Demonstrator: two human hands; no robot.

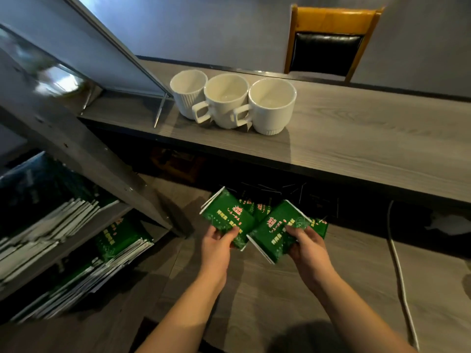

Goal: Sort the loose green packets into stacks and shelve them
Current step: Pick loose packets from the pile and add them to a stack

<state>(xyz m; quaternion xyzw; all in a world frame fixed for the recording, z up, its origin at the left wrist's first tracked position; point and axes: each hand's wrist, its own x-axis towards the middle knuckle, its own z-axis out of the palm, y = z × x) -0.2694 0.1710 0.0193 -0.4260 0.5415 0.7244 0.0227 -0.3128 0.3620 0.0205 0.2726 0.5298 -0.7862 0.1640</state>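
Grey wood-grain counter (pixel 356 149) spans the upper view; a lower surface (pixel 280 289) of the same grain lies beneath it. Shelf unit (pixel 76 233) at left carries stacked green packets (pixel 119 238) on its tiers. Wooden chair (pixel 328 39) stands behind the counter. Three white mugs (pixel 229 100) sit on the counter in a row, touching. White cable (pixel 400 271) runs down at right. Left hand (pixel 216 244) grips one bundle of green packets (pixel 226 215), thumb on top. Right hand (pixel 308 247) grips a second bundle (pixel 275 230). Loose packets (pixel 319 225) lie on the lower surface just behind both bundles.
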